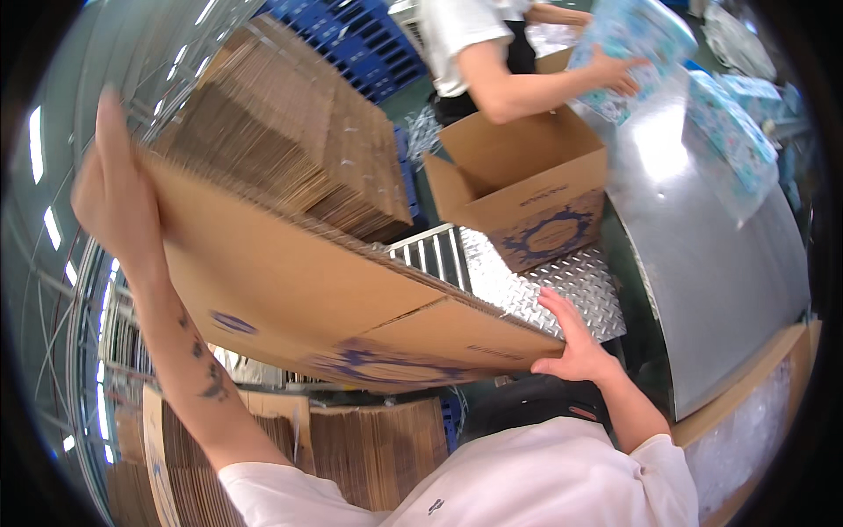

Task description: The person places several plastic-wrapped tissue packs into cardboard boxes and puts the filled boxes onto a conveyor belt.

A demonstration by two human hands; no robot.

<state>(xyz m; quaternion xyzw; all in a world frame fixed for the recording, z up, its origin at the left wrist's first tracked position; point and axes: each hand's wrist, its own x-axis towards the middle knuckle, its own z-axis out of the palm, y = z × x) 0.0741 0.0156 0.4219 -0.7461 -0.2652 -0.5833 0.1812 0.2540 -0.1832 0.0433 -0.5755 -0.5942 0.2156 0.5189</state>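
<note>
A flattened cardboard box [290,281] with dark blue print stretches across in front of me, tilted, its left end higher. At that raised end my left hand [118,189] grips the edge; it is slightly blurred and some of its fingers are hidden. My right hand [575,342] holds the lower right end, thumb and forefinger spread around the edge. Just beyond, an open cardboard box [549,224] stands upright on a diamond-plate metal surface [580,285], its flaps raised.
A tall stack of flattened boxes [290,123] stands at the far left, near blue pallets [351,44]. More flat cardboard [373,443] stands on edge below. Across, a co-worker's hand [615,75] holds a blue patterned package [645,53] beside a metal table [702,290] bearing similar packages [729,123].
</note>
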